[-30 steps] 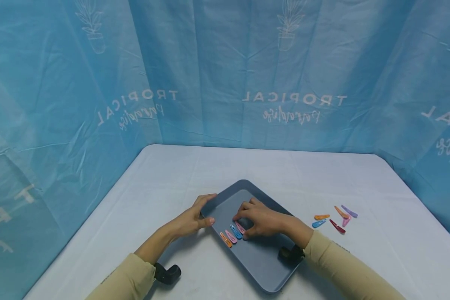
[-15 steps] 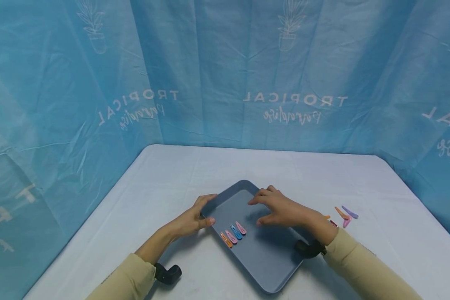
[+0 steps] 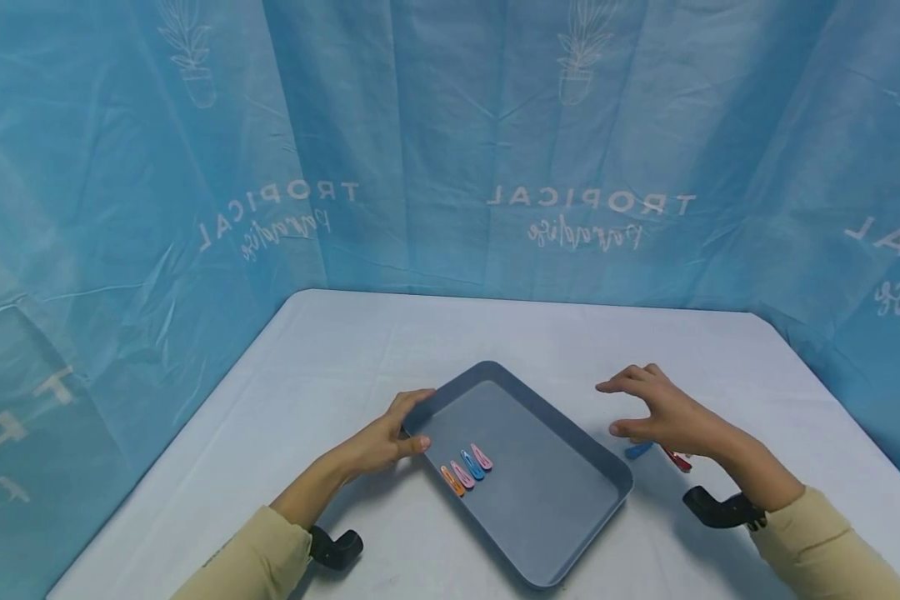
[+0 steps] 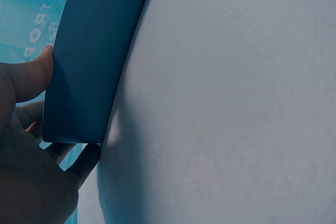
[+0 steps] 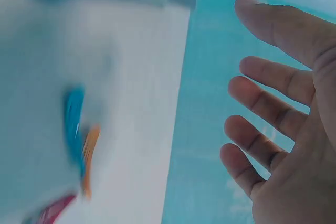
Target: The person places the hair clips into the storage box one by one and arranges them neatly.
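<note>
A grey-blue tray (image 3: pixel 543 500) lies at a slant on the table. My left hand (image 3: pixel 382 435) grips its left corner, thumb on one side and fingers round the other. Inside the tray an orange hair clip (image 3: pixel 452 481), a pink hair clip (image 3: pixel 462 474), a blue hair clip (image 3: pixel 472 464) and another pink hair clip (image 3: pixel 482 457) form a row. My right hand (image 3: pixel 671 414) hovers right of the tray with fingers spread and holds nothing. Beneath it show a loose blue clip (image 5: pixel 74 124), an orange clip (image 5: pixel 89 158) and a red clip (image 3: pixel 677 459); the hand hides others.
A white cloth covers the table (image 3: pixel 345 358). Blue printed sheeting (image 3: pixel 435 150) hangs behind and beside it. Each wrist carries a black camera mount, the left mount (image 3: pixel 336 550) close to the tablecloth.
My right hand has let go of the last pink clip in the row, lifted off the tray and moved right, over the loose clips. The left hand and the tray stay put.
</note>
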Demonstrator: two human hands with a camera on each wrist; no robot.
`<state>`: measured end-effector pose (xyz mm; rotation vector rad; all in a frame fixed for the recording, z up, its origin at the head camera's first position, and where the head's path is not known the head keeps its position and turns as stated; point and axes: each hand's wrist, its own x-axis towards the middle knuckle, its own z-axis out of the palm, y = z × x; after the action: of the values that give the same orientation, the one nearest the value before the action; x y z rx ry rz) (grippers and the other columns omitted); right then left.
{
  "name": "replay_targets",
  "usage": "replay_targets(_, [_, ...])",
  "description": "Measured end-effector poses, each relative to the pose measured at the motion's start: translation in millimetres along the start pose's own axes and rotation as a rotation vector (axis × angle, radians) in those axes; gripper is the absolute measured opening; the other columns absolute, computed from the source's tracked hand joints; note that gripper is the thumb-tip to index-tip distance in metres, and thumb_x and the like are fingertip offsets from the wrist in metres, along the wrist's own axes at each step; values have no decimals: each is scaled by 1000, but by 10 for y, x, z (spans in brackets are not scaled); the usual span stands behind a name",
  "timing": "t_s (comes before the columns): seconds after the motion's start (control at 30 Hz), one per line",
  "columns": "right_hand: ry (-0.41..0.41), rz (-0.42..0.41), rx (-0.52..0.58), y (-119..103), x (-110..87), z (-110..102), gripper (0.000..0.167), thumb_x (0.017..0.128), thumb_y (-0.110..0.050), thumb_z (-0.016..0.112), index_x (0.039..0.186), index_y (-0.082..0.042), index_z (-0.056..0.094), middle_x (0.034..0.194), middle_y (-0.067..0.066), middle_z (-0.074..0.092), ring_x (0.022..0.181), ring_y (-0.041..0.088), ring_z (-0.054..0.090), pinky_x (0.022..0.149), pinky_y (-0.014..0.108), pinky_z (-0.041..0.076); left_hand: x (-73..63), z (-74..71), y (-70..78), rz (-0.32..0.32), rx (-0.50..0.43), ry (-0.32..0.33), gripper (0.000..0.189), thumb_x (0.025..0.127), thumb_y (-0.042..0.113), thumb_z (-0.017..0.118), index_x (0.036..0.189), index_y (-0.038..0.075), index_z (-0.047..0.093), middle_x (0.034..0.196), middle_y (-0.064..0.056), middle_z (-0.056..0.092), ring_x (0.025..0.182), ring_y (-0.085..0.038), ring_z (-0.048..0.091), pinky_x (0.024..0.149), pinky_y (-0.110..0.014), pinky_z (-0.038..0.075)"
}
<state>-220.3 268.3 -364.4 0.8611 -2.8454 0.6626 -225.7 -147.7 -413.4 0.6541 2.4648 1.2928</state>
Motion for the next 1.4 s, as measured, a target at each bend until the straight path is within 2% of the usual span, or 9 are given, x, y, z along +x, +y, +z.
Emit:
replay_targets(0.13, [13,58,-6,159,-177,-66,53,78,-28,77,125,-11,60,119,6,57,103,16,39,77,38,44,-2,3,-5,8,5,0,70,93,21,59,151,19,21,155,-12,15,144,-41,12,109,-63,23])
replay_targets(0.4, [-3,175,10,375,-454,-81,52,78,-29,76,123,-8,60,121,12,56,107,25,40,79,46,45,-2,8,-1,8,0,-3,70,93,22,60,151,20,21,156,-12,14,145,-41,11,110,-64,22])
replay_targets(0.63, [-14,251,-5,506,-636,-52,53,76,-29,78,122,-9,61,119,12,57,103,24,40,74,35,45,2,11,8,14,10,-2,70,93,22,59,151,20,20,156,-12,15,145,-41,12,109,-63,24])
replay_targets(0.8, [-29,273,-25,586,-745,-26,55,74,-29,79,122,-8,62,119,15,58,104,27,41,72,34,45,4,9,9,11,10,-2,69,93,21,59,151,20,21,156,-11,15,145,-41,12,109,-62,24])
replay_targets(1.17, [-70,315,-66,722,-813,13,57,70,-35,81,119,-10,64,113,11,59,101,27,43,70,30,42,8,-1,-24,9,-10,-1,69,93,19,59,151,20,21,155,-11,16,143,-43,14,107,-62,28])
replay_targets(1.4, [-58,317,-83,744,-786,74,60,68,-34,82,119,-10,64,115,12,57,104,29,41,72,37,47,3,-4,-26,11,-3,3,69,93,20,59,150,22,21,156,-11,16,144,-42,13,107,-63,27])
